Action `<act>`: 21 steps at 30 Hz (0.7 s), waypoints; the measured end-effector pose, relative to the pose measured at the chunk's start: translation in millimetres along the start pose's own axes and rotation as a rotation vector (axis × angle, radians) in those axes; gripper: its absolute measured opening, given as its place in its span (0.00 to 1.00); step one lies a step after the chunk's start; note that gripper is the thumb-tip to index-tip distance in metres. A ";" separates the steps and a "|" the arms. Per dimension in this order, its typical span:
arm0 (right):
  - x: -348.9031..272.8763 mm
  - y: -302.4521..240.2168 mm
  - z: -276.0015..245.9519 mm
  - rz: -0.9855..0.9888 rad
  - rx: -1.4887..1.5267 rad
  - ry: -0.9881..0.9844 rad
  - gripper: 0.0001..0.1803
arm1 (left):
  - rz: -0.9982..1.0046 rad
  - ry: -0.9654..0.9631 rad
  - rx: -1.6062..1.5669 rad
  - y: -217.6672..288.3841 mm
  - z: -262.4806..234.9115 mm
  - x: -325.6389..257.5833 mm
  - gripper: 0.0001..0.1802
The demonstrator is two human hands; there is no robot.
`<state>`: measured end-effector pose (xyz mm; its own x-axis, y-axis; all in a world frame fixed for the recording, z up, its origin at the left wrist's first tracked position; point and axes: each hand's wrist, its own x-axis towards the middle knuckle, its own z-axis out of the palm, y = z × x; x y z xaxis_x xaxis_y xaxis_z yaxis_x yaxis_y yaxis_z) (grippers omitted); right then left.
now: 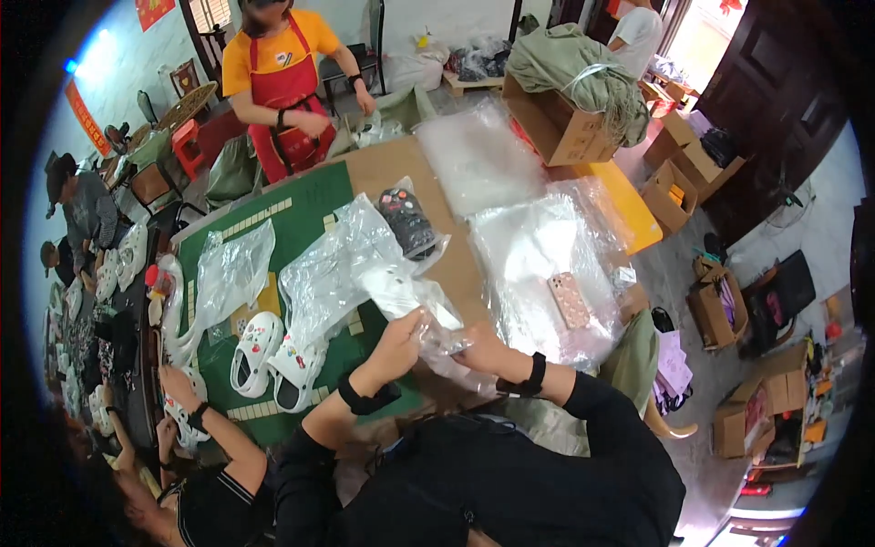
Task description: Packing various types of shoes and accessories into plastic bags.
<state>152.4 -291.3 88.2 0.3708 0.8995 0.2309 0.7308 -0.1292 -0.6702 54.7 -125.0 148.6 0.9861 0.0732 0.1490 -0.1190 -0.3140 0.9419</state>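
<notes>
Both my hands grip one clear plastic bag [410,301] with a white clog inside it, held over the near edge of the table. My left hand [398,343] pinches the bag's near left side. My right hand [478,350] holds its near right corner. Both wrists wear black bands. A pair of white clogs [272,356] with small coloured charms lies on the green mat [310,205], to the left of my hands. A black clog in a clear bag [407,221] lies farther back.
Piles of clear bags [538,255] cover the table's right side, with a pink-cased phone [571,299] on them. An open cardboard box [558,129] under green cloth stands behind. A person in a red apron [284,77] stands opposite. A co-worker's hand [178,385] reaches in at lower left.
</notes>
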 end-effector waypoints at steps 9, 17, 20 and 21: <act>49.3 15.2 -110.4 0.694 0.945 0.597 0.13 | -0.393 0.062 0.376 -86.5 -27.6 -4.9 0.14; 135.4 98.4 -169.0 0.767 1.174 0.505 0.12 | -1.304 -0.181 0.945 -212.4 -27.0 -77.9 0.59; 184.2 163.1 -178.3 0.896 1.149 0.413 0.11 | -1.491 -0.220 0.761 -236.7 -22.1 -89.3 0.67; 198.1 186.6 -185.9 0.959 1.098 0.395 0.11 | -1.457 -0.212 0.821 -246.5 -18.6 -92.6 0.68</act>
<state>468.8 -214.7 139.9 0.7013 0.4682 -0.5375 -0.5829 -0.0573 -0.8105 -9.4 -36.7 -91.8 0.2178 0.6282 -0.7470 0.8610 -0.4840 -0.1560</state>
